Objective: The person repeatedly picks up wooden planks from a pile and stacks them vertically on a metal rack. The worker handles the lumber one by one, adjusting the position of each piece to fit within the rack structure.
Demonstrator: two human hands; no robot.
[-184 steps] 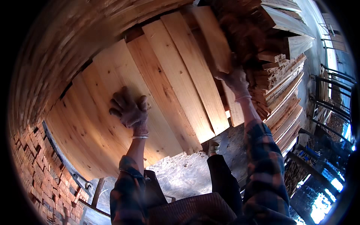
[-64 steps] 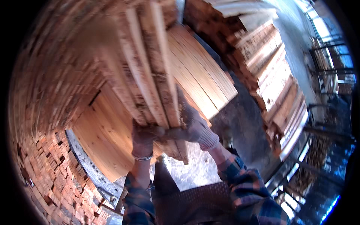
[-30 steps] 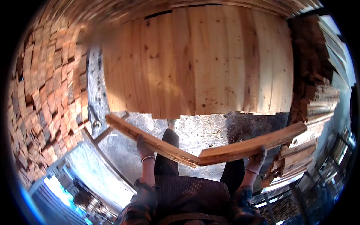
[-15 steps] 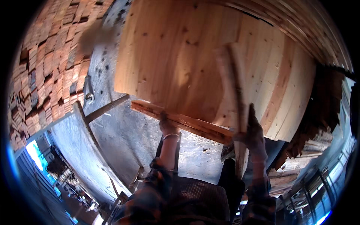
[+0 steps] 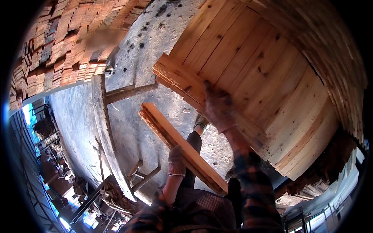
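Observation:
My left hand [image 5: 176, 160], in a work glove, grips a pair of narrow wooden boards [image 5: 186, 149] held together, slanting in front of my lap. Further forward, my gloved right hand [image 5: 219, 108] is on another wooden board [image 5: 179, 74], its fingers over the top face and around an edge. This board lies along the near edge of a wide layer of boards [image 5: 252, 58] set side by side. Its right end is smeared by motion.
To the left stands a wooden frame with an upright post [image 5: 101, 116] and a crossbar [image 5: 132, 93]. A tall stack of short wood pieces [image 5: 66, 50] fills the far left. More stacked boards [image 5: 330, 50] line the right. The floor [image 5: 147, 46] is grey concrete with dark spots.
My right hand has brought its board from a raised, upright position down onto the layer's near edge. My left hand's boards have dropped back toward my lap. The view has turned.

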